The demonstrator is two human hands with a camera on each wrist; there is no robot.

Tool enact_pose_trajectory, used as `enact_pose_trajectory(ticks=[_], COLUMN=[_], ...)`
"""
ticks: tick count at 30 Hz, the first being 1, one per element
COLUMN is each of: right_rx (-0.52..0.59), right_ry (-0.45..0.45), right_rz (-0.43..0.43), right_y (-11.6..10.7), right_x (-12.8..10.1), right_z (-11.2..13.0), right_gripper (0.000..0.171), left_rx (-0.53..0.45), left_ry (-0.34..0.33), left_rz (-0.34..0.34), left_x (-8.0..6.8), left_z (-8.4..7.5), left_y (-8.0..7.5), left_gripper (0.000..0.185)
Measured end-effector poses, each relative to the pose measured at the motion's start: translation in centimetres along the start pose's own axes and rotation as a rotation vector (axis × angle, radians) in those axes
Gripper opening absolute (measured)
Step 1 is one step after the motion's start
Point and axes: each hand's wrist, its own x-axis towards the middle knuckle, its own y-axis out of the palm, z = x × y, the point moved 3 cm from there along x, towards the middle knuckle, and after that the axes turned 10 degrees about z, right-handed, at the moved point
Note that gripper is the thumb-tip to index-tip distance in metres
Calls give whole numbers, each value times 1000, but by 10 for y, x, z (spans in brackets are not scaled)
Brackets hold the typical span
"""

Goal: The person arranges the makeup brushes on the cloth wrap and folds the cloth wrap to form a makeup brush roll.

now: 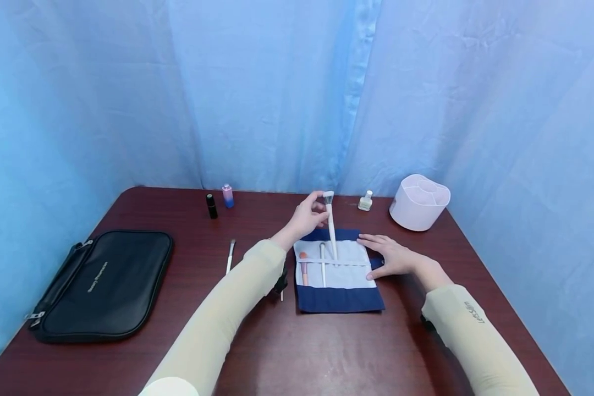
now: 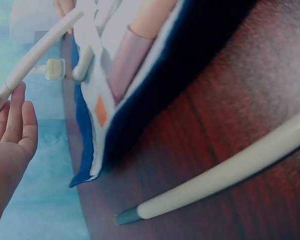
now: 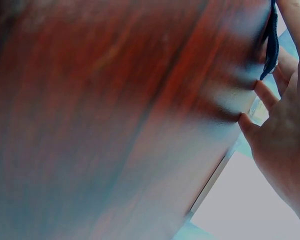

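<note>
My left hand [image 1: 306, 218] pinches a white-handled makeup brush [image 1: 330, 225] near its bristle end, holding it almost upright with the handle's lower end reaching down to the pale lining of the navy brush roll [image 1: 339, 300]. In the left wrist view the same white handle [image 2: 37, 50] runs up from my fingertips [image 2: 12, 112] toward the roll's edge [image 2: 85, 135]. My right hand [image 1: 393, 256] lies flat with straight fingers, pressing on the right edge of the roll where it rests on the dark red table [image 1: 287, 352]; it grips nothing. Two brushes already sit under the roll's strap: a pink-handled brush [image 1: 304, 269] on the left and a slim white brush [image 1: 323, 264] just beside it. Another thin brush [image 1: 230, 256] lies loose on the table to the left of my forearm, and a black zip pouch [image 1: 101, 283] sits well apart at the far left. Along the back edge stand a black lipstick tube [image 1: 210, 205], a small pink-and-blue bottle [image 1: 227, 196], a nail polish bottle [image 1: 365, 201] and a white divided organizer [image 1: 418, 201].
</note>
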Motion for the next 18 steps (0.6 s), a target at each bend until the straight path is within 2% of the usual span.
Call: enact_pose_trajectory(ticks=[6, 12, 18], right_rx=[-1, -5, 6], right_ry=[9, 10, 3], right_rz=[3, -1, -7], right_y=[0, 1, 1], right_x=[0, 0, 0], right_z=[-2, -3, -2], right_gripper=[102, 103, 102], left_rx=[-17, 28, 90], left_ry=[-39, -103, -129], left_rz=[71, 182, 282], left_x=[-1, -5, -9], left_z=[7, 15, 20], left_y=[7, 16, 19], left_gripper=[49, 52, 51])
